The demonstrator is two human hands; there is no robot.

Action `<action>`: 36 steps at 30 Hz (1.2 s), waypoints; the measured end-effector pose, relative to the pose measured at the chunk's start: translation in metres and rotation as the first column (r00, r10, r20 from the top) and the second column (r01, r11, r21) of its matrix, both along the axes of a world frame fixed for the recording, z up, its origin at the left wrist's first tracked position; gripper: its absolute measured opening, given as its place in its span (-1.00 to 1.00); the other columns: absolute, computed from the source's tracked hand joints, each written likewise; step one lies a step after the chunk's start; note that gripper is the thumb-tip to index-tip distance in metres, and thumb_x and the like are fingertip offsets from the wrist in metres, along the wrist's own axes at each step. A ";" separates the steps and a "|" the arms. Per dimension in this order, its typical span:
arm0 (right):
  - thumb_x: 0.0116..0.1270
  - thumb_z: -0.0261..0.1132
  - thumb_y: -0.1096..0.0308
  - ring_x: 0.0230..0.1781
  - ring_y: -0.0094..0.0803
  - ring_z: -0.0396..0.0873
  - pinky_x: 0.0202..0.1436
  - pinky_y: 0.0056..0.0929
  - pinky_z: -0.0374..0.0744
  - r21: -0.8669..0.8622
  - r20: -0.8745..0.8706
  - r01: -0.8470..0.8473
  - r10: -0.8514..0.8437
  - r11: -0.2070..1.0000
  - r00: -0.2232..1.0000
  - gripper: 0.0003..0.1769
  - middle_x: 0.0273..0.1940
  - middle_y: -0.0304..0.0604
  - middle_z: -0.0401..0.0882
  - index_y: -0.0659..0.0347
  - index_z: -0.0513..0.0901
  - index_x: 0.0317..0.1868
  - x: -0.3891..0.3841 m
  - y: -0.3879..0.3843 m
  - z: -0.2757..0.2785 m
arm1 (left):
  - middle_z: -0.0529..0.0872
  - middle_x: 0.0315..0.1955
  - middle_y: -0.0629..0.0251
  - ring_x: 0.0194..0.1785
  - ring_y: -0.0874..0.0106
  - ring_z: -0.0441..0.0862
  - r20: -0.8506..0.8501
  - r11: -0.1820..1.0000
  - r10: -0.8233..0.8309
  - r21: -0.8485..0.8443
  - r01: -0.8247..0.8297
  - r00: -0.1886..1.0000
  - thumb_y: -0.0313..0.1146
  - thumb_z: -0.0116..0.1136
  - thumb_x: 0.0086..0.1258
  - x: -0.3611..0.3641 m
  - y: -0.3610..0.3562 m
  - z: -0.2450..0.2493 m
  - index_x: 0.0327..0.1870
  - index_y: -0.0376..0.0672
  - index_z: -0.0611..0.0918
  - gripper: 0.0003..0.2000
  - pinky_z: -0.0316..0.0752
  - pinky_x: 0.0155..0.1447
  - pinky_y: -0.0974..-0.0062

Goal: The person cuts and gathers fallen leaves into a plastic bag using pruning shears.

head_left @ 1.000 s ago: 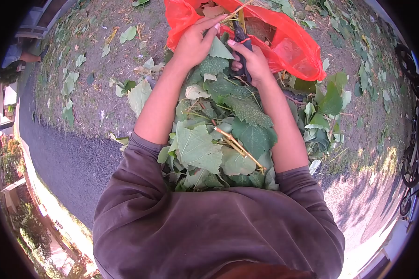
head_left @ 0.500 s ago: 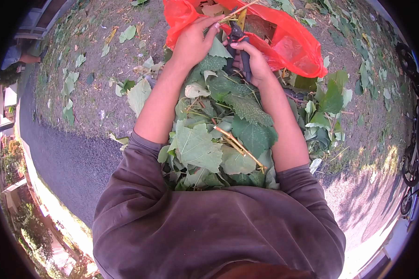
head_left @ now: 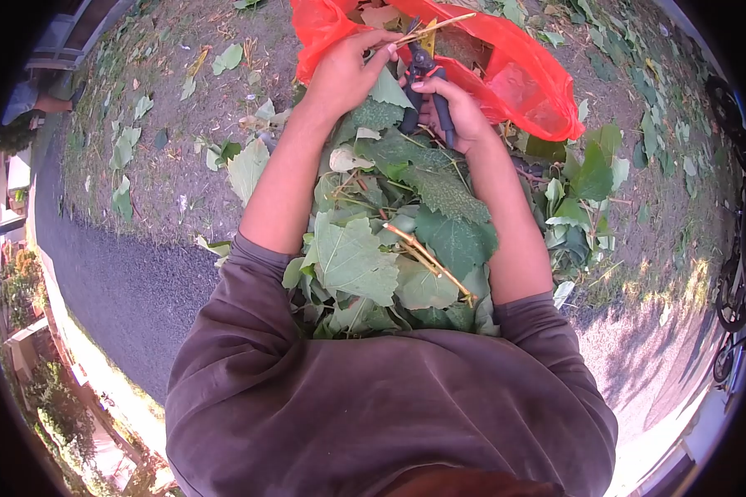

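My left hand (head_left: 350, 70) pinches a thin, pale stem (head_left: 436, 26) that sticks out to the right over the mouth of a red plastic bag (head_left: 539, 79). Pruning shears (head_left: 423, 62) with dark handles and some red near the pivot are gripped in my right hand (head_left: 457, 112). Their blades point up, right by the stem and my left fingertips. Under my forearms lies a heap of large green leaves (head_left: 352, 261), with cut woody stems (head_left: 429, 263) on top. Inside the bag some dry leaves show.
Loose leaves (head_left: 123, 149) are scattered over the bare soil on both sides. A paved strip (head_left: 116, 290) runs at the lower left. At the far right edge stand dark wheels (head_left: 728, 294). Part of another person (head_left: 50, 103) shows at the far left.
The stem in my left hand has swung to a flatter angle, its tip now further right. My right hand with the shears has shifted slightly down and right.
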State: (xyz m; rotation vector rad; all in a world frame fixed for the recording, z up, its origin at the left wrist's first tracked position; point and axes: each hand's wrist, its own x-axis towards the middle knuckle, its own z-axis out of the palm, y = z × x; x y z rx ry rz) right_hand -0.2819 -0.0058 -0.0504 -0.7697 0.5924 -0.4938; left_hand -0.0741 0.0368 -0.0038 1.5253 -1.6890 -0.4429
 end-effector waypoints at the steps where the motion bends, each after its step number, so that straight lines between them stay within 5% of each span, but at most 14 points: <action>1: 0.42 0.33 0.16 -0.14 -0.36 0.73 0.08 -0.37 0.71 0.000 0.000 -0.003 0.003 1.000 1.000 -0.58 -0.10 -0.20 0.71 0.19 0.67 0.18 0.000 0.001 0.003 | 0.80 -0.19 0.35 -0.03 0.51 0.72 -0.074 0.999 -0.031 0.041 0.034 0.997 -0.38 0.17 0.64 0.003 -0.001 -0.002 0.27 -0.20 0.71 -0.71 0.56 0.15 0.49; 4: 0.44 0.35 0.14 -0.18 -0.40 0.71 0.02 -0.40 0.66 -0.124 -0.126 -0.007 -0.009 0.992 0.992 -0.62 -0.11 -0.21 0.70 0.20 0.68 0.11 0.000 0.004 0.009 | 0.74 -0.23 0.41 -0.06 0.58 0.64 -0.185 0.993 -0.058 0.094 0.076 0.981 -0.36 0.15 0.66 0.009 -0.002 -0.005 0.28 -0.23 0.70 -0.71 0.52 0.15 0.54; 9: 0.44 0.43 0.06 -0.44 -0.51 0.57 -0.28 -0.48 0.52 -0.212 -0.181 -0.018 -0.022 0.977 0.983 -0.69 -0.42 -0.36 0.57 0.13 0.62 -0.16 0.004 0.005 0.011 | 0.68 -0.27 0.45 -0.11 0.62 0.59 -0.236 0.995 -0.075 0.045 0.088 0.969 -0.33 0.14 0.68 0.012 -0.005 -0.013 0.28 -0.22 0.70 -0.70 0.50 0.10 0.57; 16: 0.38 0.52 0.10 -0.51 -0.54 0.56 -0.40 -0.48 0.51 -0.223 -0.209 0.013 -0.061 0.975 0.976 -0.66 -0.46 -0.34 0.61 0.14 0.60 -0.29 0.008 0.004 0.013 | 0.73 -0.22 0.45 -0.09 0.62 0.64 -0.353 0.989 -0.048 0.114 0.094 0.934 -0.31 0.13 0.69 0.008 -0.005 -0.011 0.27 -0.15 0.68 -0.73 0.53 0.10 0.57; 19: 0.40 0.48 0.12 -0.40 -0.48 0.66 -0.28 -0.46 0.59 -0.182 -0.185 0.049 -0.083 0.982 0.979 -0.69 -0.39 -0.28 0.67 0.19 0.66 -0.18 0.009 0.005 0.011 | 0.72 -0.23 0.45 -0.11 0.64 0.63 -0.441 0.989 -0.038 0.114 0.098 0.897 -0.31 0.11 0.71 0.009 -0.007 -0.013 0.27 -0.16 0.66 -0.73 0.53 0.03 0.61; 21: 0.41 0.42 0.16 -0.17 -0.41 0.74 -0.05 -0.45 0.65 -0.181 -0.166 0.014 -0.045 0.983 0.985 -0.60 -0.15 -0.18 0.73 0.25 0.65 0.11 0.008 0.007 0.008 | 0.71 -0.24 0.45 -0.14 0.65 0.63 -0.484 0.990 -0.048 0.095 0.107 0.874 -0.31 0.10 0.72 0.014 -0.010 -0.014 0.27 -0.18 0.66 -0.74 0.53 -0.01 0.63; 24: 0.41 0.38 0.21 -0.02 -0.41 0.73 0.10 -0.44 0.65 -0.165 -0.114 -0.055 0.036 0.985 0.993 -0.53 0.01 -0.14 0.74 0.27 0.62 0.22 0.006 0.007 0.011 | 0.72 -0.24 0.45 -0.14 0.67 0.63 -0.527 0.986 -0.016 0.134 0.102 0.849 -0.30 0.12 0.71 0.018 -0.012 -0.015 0.24 -0.18 0.64 -0.75 0.52 -0.02 0.65; 30: 0.41 0.32 0.19 -0.03 -0.37 0.76 0.22 -0.37 0.67 -0.079 -0.074 -0.042 0.036 0.996 0.997 -0.53 0.01 -0.15 0.76 0.22 0.67 0.25 -0.003 0.006 0.025 | 0.73 -0.27 0.44 -0.15 0.67 0.62 -0.390 0.989 -0.059 0.099 0.105 0.919 -0.31 0.15 0.70 0.010 -0.007 -0.012 0.21 -0.17 0.61 -0.78 0.51 -0.05 0.64; 32: 0.41 0.32 0.19 -0.02 -0.36 0.77 0.23 -0.36 0.68 -0.065 -0.068 -0.072 0.067 0.995 0.995 -0.53 0.01 -0.15 0.76 0.22 0.67 0.25 -0.003 0.000 0.013 | 0.78 -0.24 0.41 -0.08 0.56 0.71 -0.263 0.983 -0.098 0.123 0.134 0.960 -0.31 0.16 0.66 0.013 -0.009 -0.017 0.19 -0.13 0.61 -0.78 0.57 0.12 0.50; 36: 0.42 0.30 0.18 -0.05 -0.34 0.77 0.22 -0.33 0.69 -0.036 -0.067 -0.123 0.120 0.992 0.991 -0.53 0.01 -0.14 0.76 0.22 0.67 0.24 -0.007 0.000 0.015 | 0.76 -0.24 0.39 -0.12 0.61 0.67 -0.251 0.990 -0.068 0.105 0.097 0.966 -0.34 0.16 0.67 0.010 -0.006 -0.015 0.18 -0.21 0.62 -0.79 0.56 0.03 0.54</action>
